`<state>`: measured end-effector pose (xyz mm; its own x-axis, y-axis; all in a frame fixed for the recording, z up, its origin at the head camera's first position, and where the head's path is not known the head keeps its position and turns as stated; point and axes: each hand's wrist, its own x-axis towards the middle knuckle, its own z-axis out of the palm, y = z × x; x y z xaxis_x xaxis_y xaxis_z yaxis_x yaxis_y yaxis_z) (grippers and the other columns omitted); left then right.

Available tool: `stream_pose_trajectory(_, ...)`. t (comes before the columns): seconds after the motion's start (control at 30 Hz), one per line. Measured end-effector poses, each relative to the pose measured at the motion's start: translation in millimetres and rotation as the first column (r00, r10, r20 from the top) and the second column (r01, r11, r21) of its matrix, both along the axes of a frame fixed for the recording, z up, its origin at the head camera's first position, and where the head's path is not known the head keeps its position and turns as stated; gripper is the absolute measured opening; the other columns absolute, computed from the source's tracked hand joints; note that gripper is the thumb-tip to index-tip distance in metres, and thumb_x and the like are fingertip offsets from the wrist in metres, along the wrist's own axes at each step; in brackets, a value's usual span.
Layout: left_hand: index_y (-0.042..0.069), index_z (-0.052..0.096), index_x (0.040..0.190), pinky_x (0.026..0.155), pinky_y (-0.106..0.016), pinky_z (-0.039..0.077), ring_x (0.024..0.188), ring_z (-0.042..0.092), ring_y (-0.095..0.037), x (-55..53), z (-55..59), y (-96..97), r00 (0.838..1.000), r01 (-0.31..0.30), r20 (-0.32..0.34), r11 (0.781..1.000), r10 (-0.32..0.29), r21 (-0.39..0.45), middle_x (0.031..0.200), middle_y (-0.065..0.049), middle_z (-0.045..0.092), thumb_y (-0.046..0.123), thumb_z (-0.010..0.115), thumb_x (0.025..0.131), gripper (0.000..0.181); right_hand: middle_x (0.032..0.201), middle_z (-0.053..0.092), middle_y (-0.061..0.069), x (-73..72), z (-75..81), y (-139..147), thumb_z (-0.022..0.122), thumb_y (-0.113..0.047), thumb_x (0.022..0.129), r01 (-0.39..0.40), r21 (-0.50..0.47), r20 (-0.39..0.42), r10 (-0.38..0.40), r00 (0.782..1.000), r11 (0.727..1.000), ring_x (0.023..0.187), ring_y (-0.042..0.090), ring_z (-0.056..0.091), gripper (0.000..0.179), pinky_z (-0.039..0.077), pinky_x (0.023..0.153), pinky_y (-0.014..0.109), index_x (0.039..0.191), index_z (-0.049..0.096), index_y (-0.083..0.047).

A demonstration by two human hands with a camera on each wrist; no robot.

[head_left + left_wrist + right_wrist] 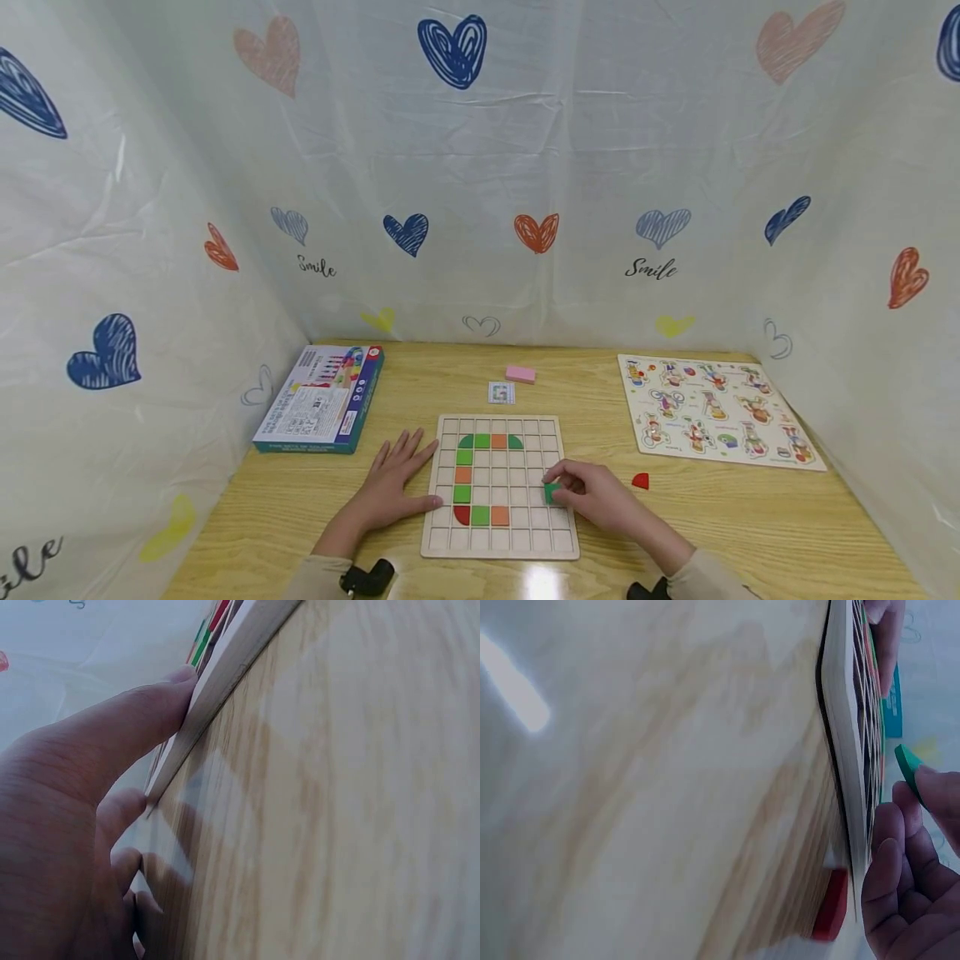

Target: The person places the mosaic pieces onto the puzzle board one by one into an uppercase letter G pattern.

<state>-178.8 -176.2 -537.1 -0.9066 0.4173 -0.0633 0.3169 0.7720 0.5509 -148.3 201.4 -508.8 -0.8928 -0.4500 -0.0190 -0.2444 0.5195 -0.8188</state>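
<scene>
A wooden grid board [540, 542] lies on the table, its cells partly filled with green, orange and red tiles that form a C-like outline. My right hand [592, 496] pinches a dark green tile [551, 493] between thumb and fingers over the board's right side; the right wrist view shows this tile [909, 766] held above the board edge. My left hand [393, 487] lies spread at the board's left edge. In the left wrist view its thumb [150, 709] touches the board's side. A red quarter-round tile [641, 481] sits on the table right of my right hand.
Behind the board are a small pattern card [501, 392] and a pink block [521, 374]. A game box [318, 400] lies at the back left, a picture puzzle board [723, 410] at the right. A heart-printed curtain [480, 167] encloses the table.
</scene>
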Motion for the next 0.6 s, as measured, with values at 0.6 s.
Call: stream_pose_trajectory(0.6,0.025,0.036,0.16,0.124,-0.054,-0.005,0.157,0.003,-0.033,-0.4,-1.9,-1.1,1.0,-0.001,0.008,1.0,0.001,0.005,0.17,-0.009,0.016,0.066,0.07,0.084,0.092,0.076,0.06,-0.014,8.7,-4.9,-46.3,0.073,-0.016,0.095,-0.095,0.032,-0.031,0.096,0.995,0.995,0.065,-0.001,0.052,0.005,0.048,0.06,0.019,0.096,0.07,-0.019)
